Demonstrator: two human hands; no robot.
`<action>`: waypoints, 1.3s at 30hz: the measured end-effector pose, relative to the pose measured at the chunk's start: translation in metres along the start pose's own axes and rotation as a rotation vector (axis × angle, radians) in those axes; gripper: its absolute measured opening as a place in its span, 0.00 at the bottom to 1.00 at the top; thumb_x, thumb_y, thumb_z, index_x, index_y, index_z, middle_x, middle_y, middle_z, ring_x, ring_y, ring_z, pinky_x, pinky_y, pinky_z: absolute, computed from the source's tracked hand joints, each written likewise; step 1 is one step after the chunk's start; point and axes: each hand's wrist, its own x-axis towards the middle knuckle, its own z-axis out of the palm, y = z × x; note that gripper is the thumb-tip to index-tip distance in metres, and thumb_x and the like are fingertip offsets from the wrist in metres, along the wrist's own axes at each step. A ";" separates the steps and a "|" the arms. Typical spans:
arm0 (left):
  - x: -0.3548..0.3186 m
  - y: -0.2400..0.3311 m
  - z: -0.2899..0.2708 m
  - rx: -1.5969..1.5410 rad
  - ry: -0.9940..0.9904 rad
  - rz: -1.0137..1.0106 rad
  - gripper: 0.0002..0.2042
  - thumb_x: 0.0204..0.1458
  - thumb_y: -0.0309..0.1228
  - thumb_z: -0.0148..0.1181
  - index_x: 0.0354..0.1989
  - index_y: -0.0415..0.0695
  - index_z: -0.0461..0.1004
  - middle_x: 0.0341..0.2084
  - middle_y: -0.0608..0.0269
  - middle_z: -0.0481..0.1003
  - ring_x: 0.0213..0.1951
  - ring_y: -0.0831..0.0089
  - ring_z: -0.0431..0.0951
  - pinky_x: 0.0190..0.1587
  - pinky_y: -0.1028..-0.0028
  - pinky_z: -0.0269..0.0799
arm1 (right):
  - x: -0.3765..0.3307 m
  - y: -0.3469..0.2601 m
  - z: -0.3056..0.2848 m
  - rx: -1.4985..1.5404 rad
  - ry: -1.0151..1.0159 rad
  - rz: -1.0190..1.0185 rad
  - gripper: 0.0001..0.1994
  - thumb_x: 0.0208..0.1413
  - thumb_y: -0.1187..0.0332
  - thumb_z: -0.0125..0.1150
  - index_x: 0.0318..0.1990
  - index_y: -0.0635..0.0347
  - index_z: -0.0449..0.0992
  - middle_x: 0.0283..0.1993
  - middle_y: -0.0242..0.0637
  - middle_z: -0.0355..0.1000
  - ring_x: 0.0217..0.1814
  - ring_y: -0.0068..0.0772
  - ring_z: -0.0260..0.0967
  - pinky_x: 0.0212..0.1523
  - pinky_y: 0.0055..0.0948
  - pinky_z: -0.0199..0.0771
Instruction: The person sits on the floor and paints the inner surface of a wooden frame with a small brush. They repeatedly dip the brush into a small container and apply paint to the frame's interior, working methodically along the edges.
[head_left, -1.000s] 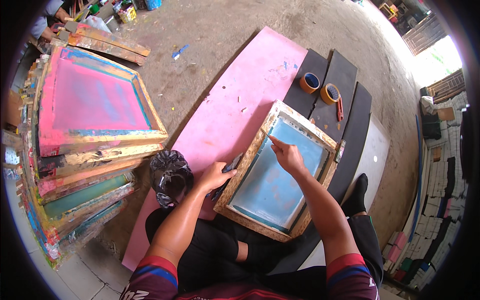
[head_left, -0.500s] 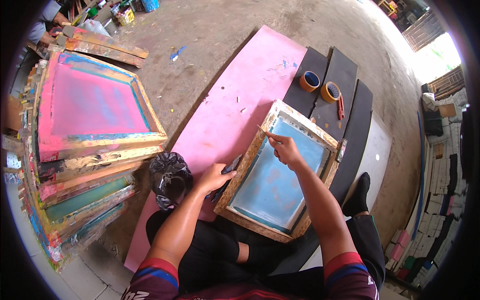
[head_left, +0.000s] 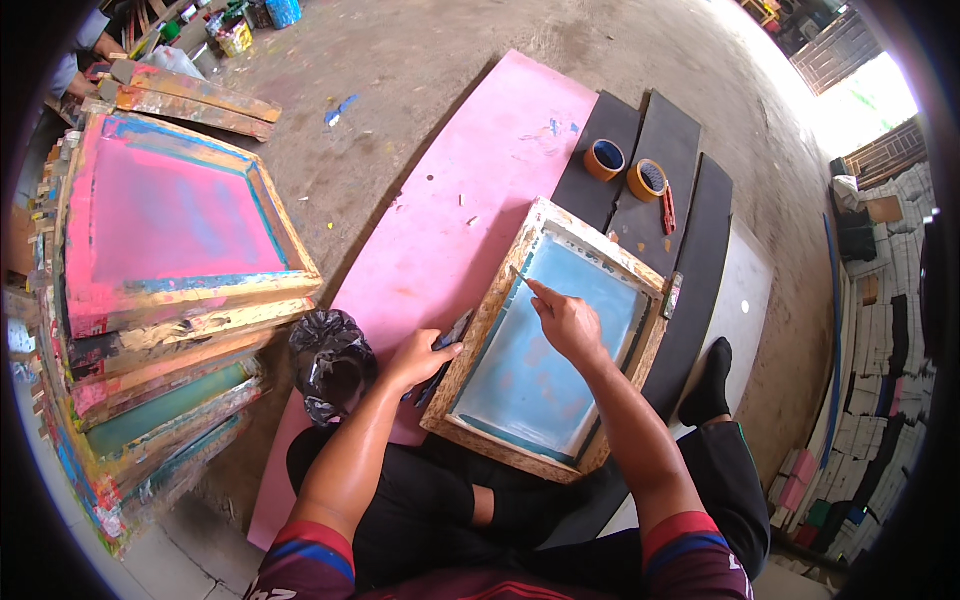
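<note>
A wooden-framed printing screen (head_left: 560, 350) with blue mesh lies tilted across my lap. My left hand (head_left: 425, 358) grips the outer side of its left rail, thumb against the wood. Beside that hand, a dark flat piece (head_left: 455, 332) partly shows along the rail. My right hand (head_left: 570, 325) is closed over the mesh, index finger stretched toward the left rail. From its fingers a short thin strip (head_left: 520, 274) points at the inner edge of that rail; its kind is too small to make out. A small metal fitting (head_left: 673, 295) sits on the right rail.
Two tape rolls (head_left: 604, 159) (head_left: 647, 179) and a red cutter (head_left: 669, 211) rest on dark boards beyond the screen. A pink board (head_left: 440, 220) lies to the left, with a black plastic-lined container (head_left: 333, 365). Paint-stained screens (head_left: 180, 210) are stacked far left; another person's hand (head_left: 85, 82) shows behind.
My right hand has moved slightly nearer to me along the left rail, with the thin strip. My left hand keeps its hold on the frame. The whole view has shifted a little.
</note>
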 end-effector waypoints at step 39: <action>0.002 -0.013 -0.002 -0.044 -0.011 0.001 0.20 0.62 0.43 0.72 0.38 0.33 0.82 0.27 0.57 0.82 0.32 0.72 0.79 0.39 0.62 0.75 | 0.022 0.026 0.007 1.454 -0.595 0.773 0.23 0.77 0.57 0.58 0.76 0.41 0.72 0.25 0.27 0.64 0.18 0.16 0.51 0.16 0.22 0.48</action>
